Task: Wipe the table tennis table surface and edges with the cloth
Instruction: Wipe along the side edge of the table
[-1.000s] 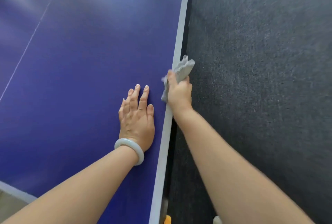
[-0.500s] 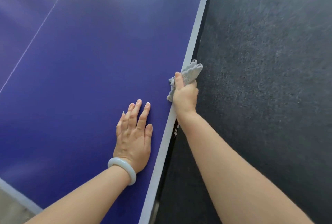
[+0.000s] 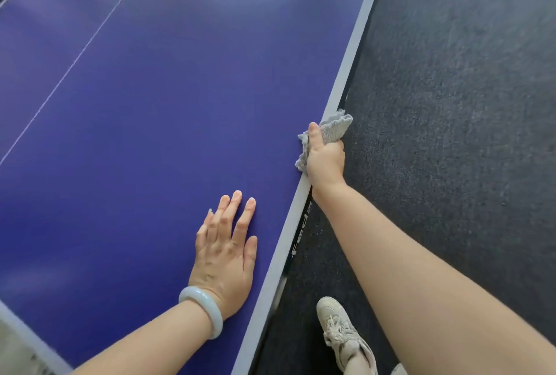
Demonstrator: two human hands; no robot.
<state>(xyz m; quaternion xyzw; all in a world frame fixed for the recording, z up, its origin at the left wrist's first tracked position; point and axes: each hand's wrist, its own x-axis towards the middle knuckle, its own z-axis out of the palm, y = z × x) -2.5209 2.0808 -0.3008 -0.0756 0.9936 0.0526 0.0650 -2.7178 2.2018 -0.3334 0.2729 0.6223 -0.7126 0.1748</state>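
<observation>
Two hands are in view. The right hand [image 3: 325,161] is closed around the grey cloth [image 3: 332,128], pressing it against the pale side edge of the blue desk [image 3: 156,122]; cloth folds show above and left of the fist. The left hand [image 3: 224,257] lies open and flat on the desk top just inside that edge, with a pale bangle [image 3: 204,310] on the wrist. Against the frame half a second earlier, the view has tilted further, so the desk edge runs more steeply across the picture, and a light shoe [image 3: 340,329] has come into sight on the dark carpet [image 3: 466,104] at the bottom. The right hand's fingers are hidden below the edge. Lettering on the desk's dark side rail is too skewed to read. The shoe's heel is cut off by the frame.
</observation>
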